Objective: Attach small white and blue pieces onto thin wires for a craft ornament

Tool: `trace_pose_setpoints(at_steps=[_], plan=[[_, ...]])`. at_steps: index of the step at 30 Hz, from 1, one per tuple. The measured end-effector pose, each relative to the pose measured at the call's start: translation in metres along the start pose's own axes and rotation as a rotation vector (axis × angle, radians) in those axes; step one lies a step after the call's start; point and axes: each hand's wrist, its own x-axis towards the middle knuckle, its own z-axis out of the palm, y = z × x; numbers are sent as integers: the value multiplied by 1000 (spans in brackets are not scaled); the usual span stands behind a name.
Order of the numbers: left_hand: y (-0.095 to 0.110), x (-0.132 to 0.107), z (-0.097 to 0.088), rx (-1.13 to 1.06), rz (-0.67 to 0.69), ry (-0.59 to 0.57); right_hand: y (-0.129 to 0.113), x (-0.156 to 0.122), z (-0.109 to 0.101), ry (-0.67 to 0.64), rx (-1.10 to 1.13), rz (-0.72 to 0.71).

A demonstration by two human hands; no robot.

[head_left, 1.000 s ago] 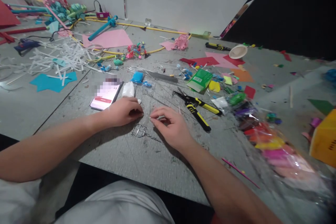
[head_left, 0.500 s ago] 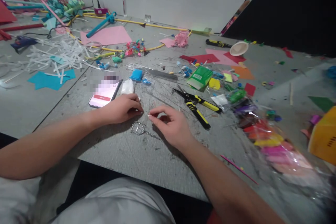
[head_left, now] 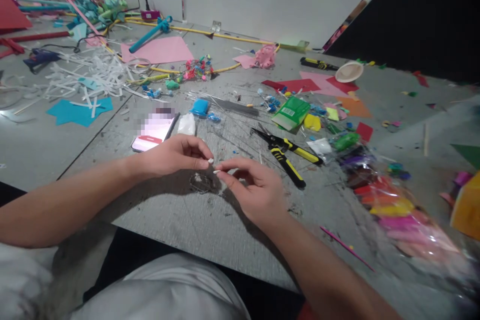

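Pliers [head_left: 281, 144] with black-and-yellow handles lie open on the counter [head_left: 195, 232], and I place everything by them. My left grip [head_left: 182, 154], to their left, pinches a pale crumb [head_left: 210, 161] between thumb and forefinger. My right grip [head_left: 255, 185], on the near-left side of the pliers, pinches a slim white bit [head_left: 216, 172] at its fingertips. The two pieces sit very close together; whether they touch I cannot tell.

As far along as I can judge, the white stuff is in small portions and I am partway through working it with my fingers. Neither piece has a shape I could call finished. A silvery wire frame [head_left: 201, 183] lies unheld left of the pliers and nearer me, partly hidden below my hands; I see nothing white fixed to it.

Left of the pliers, past my left grip, are a white packet [head_left: 186, 125] and, farther out, a phone [head_left: 153, 132]. Beyond the pliers lie a blue packet [head_left: 199, 107], grey rods [head_left: 242, 107] and a green packet [head_left: 290, 113]. To their right sprawls a clear bag of coloured packs [head_left: 397, 210], and a pink stick [head_left: 347, 248] lies nearer me. The pliers themselves crowd my right side most; otherwise little blocks my fingers.
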Motion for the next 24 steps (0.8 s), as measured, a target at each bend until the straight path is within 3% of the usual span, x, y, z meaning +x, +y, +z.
trace_pose_setpoints(at_steps=[9, 18, 24], plan=[[-4, -3, 10, -258, -83, 28, -7, -3, 2, 91, -9, -16], [-6, -4, 16, -303, -115, -1, -7, -5, 4, 99, -42, -62], [-6, -5, 17, -335, -139, -11, -9, -6, 7, 112, -57, 3]])
